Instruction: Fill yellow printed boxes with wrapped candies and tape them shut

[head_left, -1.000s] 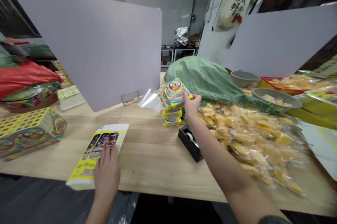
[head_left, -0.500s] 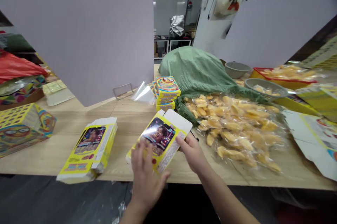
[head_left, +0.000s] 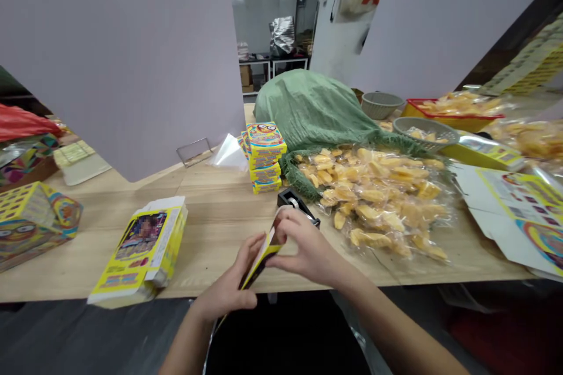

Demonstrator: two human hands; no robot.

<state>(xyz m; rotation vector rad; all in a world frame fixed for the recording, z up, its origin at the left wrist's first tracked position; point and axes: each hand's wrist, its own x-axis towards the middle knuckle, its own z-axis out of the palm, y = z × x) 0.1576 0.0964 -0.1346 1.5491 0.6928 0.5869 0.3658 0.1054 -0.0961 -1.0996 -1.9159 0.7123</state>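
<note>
A flat yellow carton (head_left: 260, 260) is tilted nearly edge-on between my hands, just over the table's front edge. My left hand (head_left: 229, 287) grips its left side, fingers behind and thumb in front. At the carton's upper right end, my right hand (head_left: 303, 246) pinches the edge between thumb and fingers. Much of the printed face is turned out of sight. Right behind my right hand stands a black tape dispenser (head_left: 288, 196), partly covered by the fingers. To the left, another flattened yellow carton (head_left: 136, 252) lies with its printed face up.
A stack of small yellow boxes (head_left: 266, 158) stands mid-table. Plastic-wrapped yellow pieces (head_left: 378, 193) spill from a green sack (head_left: 312, 105). White boards (head_left: 132, 58) rise behind. Grey baskets (head_left: 382, 105) and a large printed sheet (head_left: 519, 216) are at right; a patterned box (head_left: 35, 222) at left.
The carton has turned from face-up to nearly edge-on and come closer to me. My left hand has gone from lying on its face to gripping its side. The tape dispenser is now more visible.
</note>
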